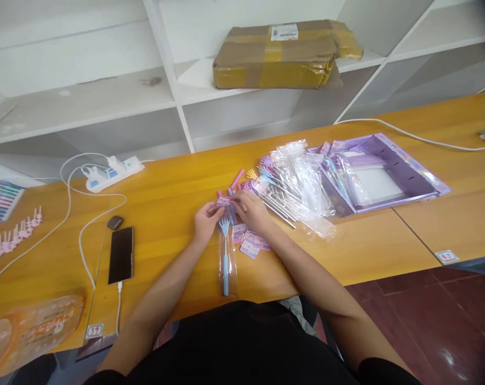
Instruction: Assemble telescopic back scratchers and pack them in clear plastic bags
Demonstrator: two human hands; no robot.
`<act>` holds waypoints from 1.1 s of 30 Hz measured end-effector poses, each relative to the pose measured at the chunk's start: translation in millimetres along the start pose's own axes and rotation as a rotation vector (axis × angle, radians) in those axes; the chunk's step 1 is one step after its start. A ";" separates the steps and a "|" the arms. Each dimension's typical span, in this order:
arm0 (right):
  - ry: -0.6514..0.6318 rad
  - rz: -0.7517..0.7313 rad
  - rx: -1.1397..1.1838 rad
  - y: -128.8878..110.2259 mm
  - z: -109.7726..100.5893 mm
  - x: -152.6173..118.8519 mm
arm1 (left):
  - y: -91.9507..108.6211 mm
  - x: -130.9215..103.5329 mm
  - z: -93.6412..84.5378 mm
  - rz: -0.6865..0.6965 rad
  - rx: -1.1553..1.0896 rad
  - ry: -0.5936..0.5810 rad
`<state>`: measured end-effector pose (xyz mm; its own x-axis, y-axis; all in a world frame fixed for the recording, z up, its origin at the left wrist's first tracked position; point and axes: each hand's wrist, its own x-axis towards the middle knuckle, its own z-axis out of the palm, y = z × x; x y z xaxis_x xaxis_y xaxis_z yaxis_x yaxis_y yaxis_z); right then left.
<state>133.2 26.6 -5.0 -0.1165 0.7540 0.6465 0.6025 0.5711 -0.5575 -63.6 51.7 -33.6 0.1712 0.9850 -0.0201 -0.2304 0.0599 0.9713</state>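
Between my two hands is a small pink and purple card. My left hand pinches its left side, and my right hand holds its right side. Just below them a blue hand-shaped stick lies in a clear bag on the table. Several printed cards lie to the right of the bag. Pink and blue tubes are behind my fingers, partly hidden. To the right are hand-shaped sticks with metal rods and a heap of clear plastic bags.
On the right of the table stands an open purple box. A phone, a black case, a power strip and white cables are at the left. A taped carton rests on the shelf.
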 end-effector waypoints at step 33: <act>-0.112 -0.030 0.144 1.5 -6.6 -11.4 | 8.8 0.1 2.8 0.084 0.143 0.034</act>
<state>140.6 16.8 -9.8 -0.2249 0.7628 0.6063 0.4790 0.6284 -0.6129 -62.9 51.9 -24.4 0.1241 0.9906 0.0567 -0.1034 -0.0439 0.9937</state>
